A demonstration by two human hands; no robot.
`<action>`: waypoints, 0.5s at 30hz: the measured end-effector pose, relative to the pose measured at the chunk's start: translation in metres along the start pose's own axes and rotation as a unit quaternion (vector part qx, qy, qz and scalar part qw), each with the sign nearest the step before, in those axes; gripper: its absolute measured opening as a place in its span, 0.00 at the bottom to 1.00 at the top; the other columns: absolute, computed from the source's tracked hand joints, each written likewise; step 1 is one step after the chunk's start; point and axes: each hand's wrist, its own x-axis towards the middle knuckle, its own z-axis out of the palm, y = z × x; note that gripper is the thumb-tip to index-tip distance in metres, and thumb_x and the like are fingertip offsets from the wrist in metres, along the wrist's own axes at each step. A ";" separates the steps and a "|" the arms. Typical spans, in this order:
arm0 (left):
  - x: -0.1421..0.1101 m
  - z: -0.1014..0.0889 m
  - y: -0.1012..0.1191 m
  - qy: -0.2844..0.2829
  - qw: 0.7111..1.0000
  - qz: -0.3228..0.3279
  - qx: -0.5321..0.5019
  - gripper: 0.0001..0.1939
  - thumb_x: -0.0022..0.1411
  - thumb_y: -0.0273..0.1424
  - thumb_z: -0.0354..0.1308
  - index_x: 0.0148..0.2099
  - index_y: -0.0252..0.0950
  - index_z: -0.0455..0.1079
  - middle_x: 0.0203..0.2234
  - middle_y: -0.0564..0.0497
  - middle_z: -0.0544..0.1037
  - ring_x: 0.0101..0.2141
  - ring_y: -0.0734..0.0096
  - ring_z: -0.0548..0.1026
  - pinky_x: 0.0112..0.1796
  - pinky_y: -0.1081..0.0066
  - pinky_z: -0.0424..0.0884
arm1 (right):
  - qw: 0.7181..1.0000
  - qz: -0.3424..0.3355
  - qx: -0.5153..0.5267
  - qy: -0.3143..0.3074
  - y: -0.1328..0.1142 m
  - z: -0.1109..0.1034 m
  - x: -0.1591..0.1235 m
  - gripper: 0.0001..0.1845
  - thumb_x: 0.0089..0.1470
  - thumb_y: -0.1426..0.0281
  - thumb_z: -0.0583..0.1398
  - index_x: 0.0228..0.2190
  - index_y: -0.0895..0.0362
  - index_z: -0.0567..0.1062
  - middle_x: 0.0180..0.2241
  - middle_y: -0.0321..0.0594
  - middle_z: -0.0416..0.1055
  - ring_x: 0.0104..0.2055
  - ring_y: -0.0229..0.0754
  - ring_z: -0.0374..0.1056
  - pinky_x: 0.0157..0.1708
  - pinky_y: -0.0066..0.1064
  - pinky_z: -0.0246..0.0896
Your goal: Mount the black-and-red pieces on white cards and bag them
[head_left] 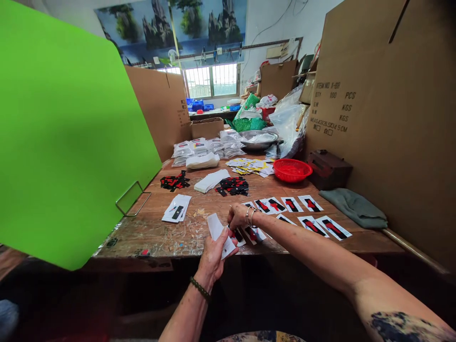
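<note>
My left hand (213, 254) is closed around a small white card or sleeve (216, 228) at the near edge of the wooden table (156, 232). Right beside it, my right hand (238, 216) has its fingers pinched together at the card's top right, on a small dark piece I cannot make out. Bracelets sit on both wrists. Just past my hands lie rows of white cards with black and red parts (309, 223). Two heaps of loose black and red parts (233, 186) rest further back, along with a stack of blank white cards (212, 180).
A red basket (291, 169), a brown box (329, 168) and a folded grey cloth (356, 209) sit at the right. Cardboard sheets wall off the right and back left. A large green panel (67, 133) blocks the left. Bagged goods and a metal bowl (258, 140) stand behind.
</note>
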 end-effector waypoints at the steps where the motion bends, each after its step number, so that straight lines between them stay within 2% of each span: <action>1: 0.000 -0.002 0.002 0.002 1.000 0.002 -0.024 0.08 0.61 0.29 0.60 0.39 0.28 0.72 0.32 0.42 0.79 0.25 0.69 0.78 0.27 0.69 0.78 | 1.000 0.003 0.030 -0.004 -0.001 -0.003 -0.003 0.12 0.30 0.80 0.67 0.14 0.58 0.68 0.11 0.30 0.63 0.15 0.32 0.58 0.16 0.23 0.53; 5: 0.004 -0.015 0.017 0.031 0.988 0.022 -0.147 0.08 0.65 0.30 0.55 0.40 0.29 0.71 0.33 0.42 0.80 0.26 0.70 0.78 0.29 0.70 0.77 | 0.986 -0.028 0.164 -0.021 0.002 -0.016 -0.027 0.13 0.37 0.71 0.69 0.22 0.57 0.68 0.21 0.34 0.72 0.20 0.32 0.64 0.21 0.23 0.62; 7: 0.007 -0.020 0.024 0.026 0.980 0.036 -0.196 0.10 0.67 0.32 0.52 0.39 0.29 0.70 0.32 0.43 0.80 0.26 0.70 0.78 0.30 0.69 0.77 | 0.957 -0.051 0.281 -0.051 0.010 -0.014 -0.044 0.17 0.38 0.66 0.70 0.25 0.57 0.67 0.26 0.37 0.75 0.21 0.33 0.66 0.20 0.22 0.62; 9: 0.010 -0.023 0.029 0.020 0.972 0.055 -0.228 0.11 0.67 0.33 0.52 0.38 0.30 0.70 0.31 0.45 0.79 0.26 0.71 0.77 0.32 0.68 0.77 | 0.914 -0.055 0.393 -0.084 0.017 -0.003 -0.060 0.20 0.36 0.65 0.72 0.26 0.58 0.69 0.25 0.38 0.75 0.20 0.34 0.67 0.17 0.22 0.60; 11: 0.012 -0.022 0.029 0.019 0.967 0.079 -0.242 0.11 0.66 0.33 0.53 0.37 0.30 0.70 0.30 0.46 0.79 0.25 0.71 0.77 0.33 0.68 0.76 | 0.876 -0.050 0.471 -0.093 0.023 0.013 -0.073 0.21 0.34 0.65 0.73 0.28 0.60 0.72 0.25 0.39 0.75 0.22 0.35 0.69 0.18 0.21 0.62; 15: 0.012 -0.018 0.024 0.010 0.962 0.106 -0.251 0.11 0.64 0.36 0.57 0.38 0.31 0.71 0.30 0.48 0.78 0.25 0.71 0.76 0.30 0.70 0.74 | 0.819 -0.034 0.570 -0.058 0.022 0.043 -0.089 0.22 0.32 0.66 0.75 0.30 0.62 0.76 0.29 0.41 0.77 0.26 0.36 0.72 0.25 0.23 0.69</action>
